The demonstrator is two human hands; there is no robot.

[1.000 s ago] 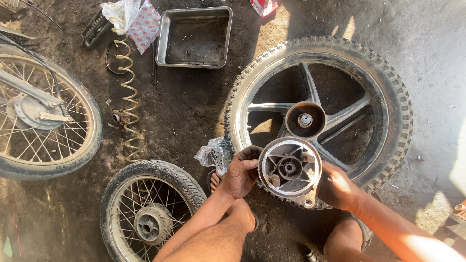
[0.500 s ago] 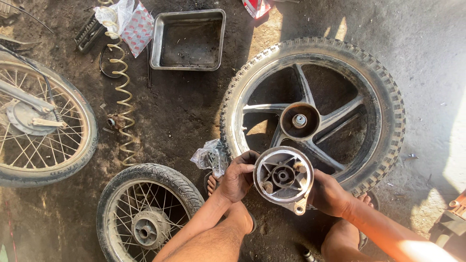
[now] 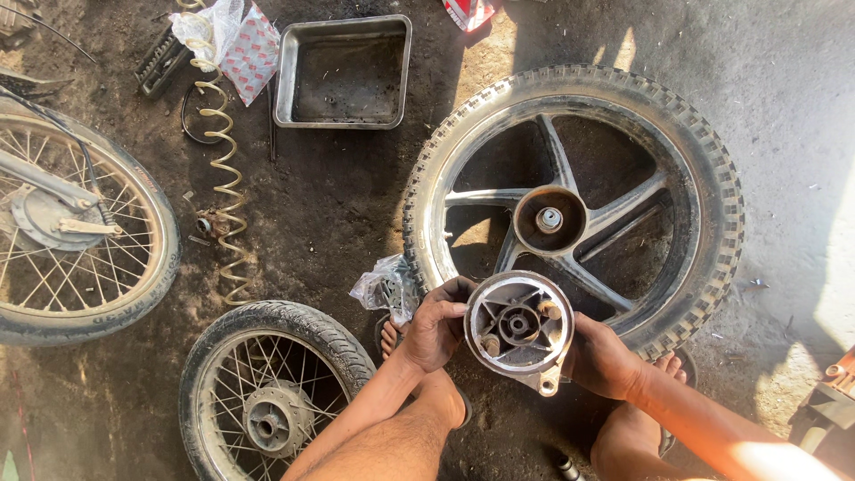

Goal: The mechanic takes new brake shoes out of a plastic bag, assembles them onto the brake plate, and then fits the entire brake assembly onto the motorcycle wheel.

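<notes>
My left hand and my right hand grip a round grey metal hub part from both sides, its ribbed open face turned up toward me. It hangs over the near rim of a knobbly motorcycle tyre on a cast spoked wheel, lying flat on the dirt floor. The wheel's hub sits just beyond the held part. My knees and feet show below the hands.
A small wire-spoked wheel lies at lower left, a larger one at far left. A metal tray sits at the top, a coiled hose beside it, and a crumpled plastic bag near my left hand.
The hub part has turned slightly in my hands and shifted a little left and down. The view has drifted as my head moved.
</notes>
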